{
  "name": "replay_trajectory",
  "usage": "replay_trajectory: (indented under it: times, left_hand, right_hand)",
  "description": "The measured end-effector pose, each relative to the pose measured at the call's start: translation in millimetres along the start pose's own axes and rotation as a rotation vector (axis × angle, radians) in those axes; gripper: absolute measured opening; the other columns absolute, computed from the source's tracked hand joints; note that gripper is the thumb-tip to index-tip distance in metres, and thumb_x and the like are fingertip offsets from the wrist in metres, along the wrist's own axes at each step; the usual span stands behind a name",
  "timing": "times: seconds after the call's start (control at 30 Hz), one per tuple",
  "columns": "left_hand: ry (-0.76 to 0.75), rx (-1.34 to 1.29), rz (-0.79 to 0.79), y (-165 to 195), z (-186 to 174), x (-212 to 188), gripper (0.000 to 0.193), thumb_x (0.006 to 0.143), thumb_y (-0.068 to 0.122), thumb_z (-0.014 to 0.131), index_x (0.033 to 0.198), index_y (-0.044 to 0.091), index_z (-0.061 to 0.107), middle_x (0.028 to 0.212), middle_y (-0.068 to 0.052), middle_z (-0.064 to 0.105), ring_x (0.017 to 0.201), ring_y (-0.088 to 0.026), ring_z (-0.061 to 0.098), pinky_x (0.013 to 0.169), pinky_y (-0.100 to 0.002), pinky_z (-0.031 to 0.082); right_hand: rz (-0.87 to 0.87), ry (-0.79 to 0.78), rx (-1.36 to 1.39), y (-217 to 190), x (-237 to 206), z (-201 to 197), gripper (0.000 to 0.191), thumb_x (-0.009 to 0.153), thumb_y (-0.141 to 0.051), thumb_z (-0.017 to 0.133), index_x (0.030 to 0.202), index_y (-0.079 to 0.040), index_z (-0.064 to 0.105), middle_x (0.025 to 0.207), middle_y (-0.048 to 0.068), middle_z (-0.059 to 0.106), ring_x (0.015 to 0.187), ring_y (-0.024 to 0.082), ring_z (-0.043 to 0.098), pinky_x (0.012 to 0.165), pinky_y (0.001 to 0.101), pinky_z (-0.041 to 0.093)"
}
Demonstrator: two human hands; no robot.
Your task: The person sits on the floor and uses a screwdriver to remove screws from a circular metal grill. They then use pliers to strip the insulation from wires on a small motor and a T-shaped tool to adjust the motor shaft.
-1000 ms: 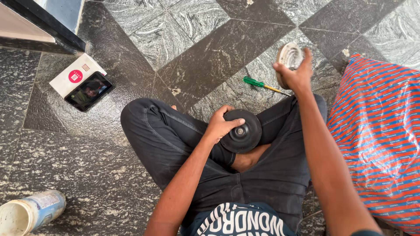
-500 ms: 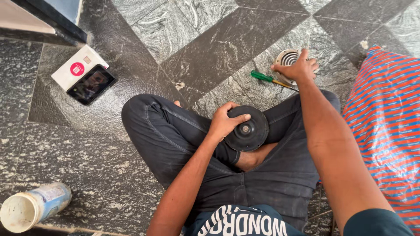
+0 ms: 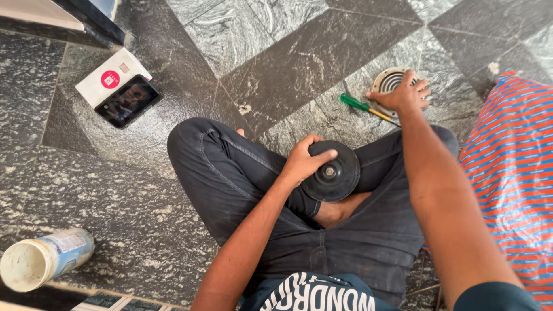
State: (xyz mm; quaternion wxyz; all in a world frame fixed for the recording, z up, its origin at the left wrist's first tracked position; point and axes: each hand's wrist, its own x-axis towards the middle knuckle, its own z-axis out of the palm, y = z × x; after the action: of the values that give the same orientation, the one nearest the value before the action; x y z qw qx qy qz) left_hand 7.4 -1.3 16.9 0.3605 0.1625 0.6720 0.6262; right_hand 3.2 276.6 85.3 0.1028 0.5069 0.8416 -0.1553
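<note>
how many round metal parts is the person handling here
2: a black disc held in the left hand over the lap, and a pale slotted cover on the floor under the right hand.

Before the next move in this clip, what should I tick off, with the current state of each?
1. Left hand grips the black round disc with a metal hub on the lap: ok.
2. Right hand rests on the grey ribbed round cover on the floor: ok.
3. Green-handled screwdriver lies within reach: ok.
4. Cover actually gripped: cannot tell.
5. Black phone lies away from the hands: ok.
</note>
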Motion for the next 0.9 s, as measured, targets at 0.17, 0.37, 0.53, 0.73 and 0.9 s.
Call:
replay_trajectory:
  times: [0.17,0.37,0.53,0.73,0.9]
  left_hand:
    - [0.089,-0.078,-0.062,-27,2,16,0.048,0.101,0.049,0.055,0.107,0.003,0.07,0.103,-0.005,0.072,0.098,-0.014,0.065,0.09,-0.033,0.05]
    - [0.074,-0.312,-0.238,-46,-1,26,0.064,0.103,0.057,0.042,0.105,0.001,0.072,0.103,-0.008,0.072,0.097,-0.018,0.064,0.091,-0.034,0.049]
    - [0.062,-0.282,-0.309,-43,-1,30,0.07,0.101,0.063,0.038,0.108,0.002,0.072,0.106,-0.007,0.072,0.099,-0.017,0.065,0.093,-0.034,0.049]
    - [0.052,-0.389,-0.357,-41,-4,30,0.078,0.099,0.071,0.033,0.109,0.003,0.071,0.101,-0.006,0.069,0.096,-0.018,0.063,0.093,-0.035,0.049]
    - [0.013,-0.431,-0.365,-43,-6,30,0.087,0.098,0.075,0.022,0.106,0.003,0.071,0.094,-0.007,0.07,0.092,-0.018,0.063,0.09,-0.034,0.05]
  right_hand:
    - [-0.405,0.35,0.146,0,-26,10,0.099,0.084,-0.072,0.087,0.143,0.0,0.052,0.149,0.041,0.035,0.138,0.057,0.033,0.107,0.0671,0.032]
    - [-0.78,0.385,0.379,30,-173,40,0.058,0.08,-0.04,0.086,0.123,-0.007,0.065,0.124,0.018,0.057,0.12,0.036,0.052,0.105,0.0507,0.039]
    - [-0.758,0.299,0.188,33,-235,43,0.079,0.062,-0.049,0.089,0.124,-0.005,0.067,0.117,0.016,0.058,0.109,0.037,0.051,0.091,0.049,0.039]
    - [-0.774,0.259,0.156,28,-220,47,0.07,0.06,-0.043,0.088,0.116,-0.005,0.067,0.107,0.008,0.062,0.103,0.029,0.058,0.089,0.0444,0.04]
    - [-0.702,0.277,0.529,49,-212,46,0.06,0.06,-0.032,0.087,0.109,-0.003,0.069,0.094,0.008,0.064,0.086,0.023,0.062,0.076,0.038,0.051]
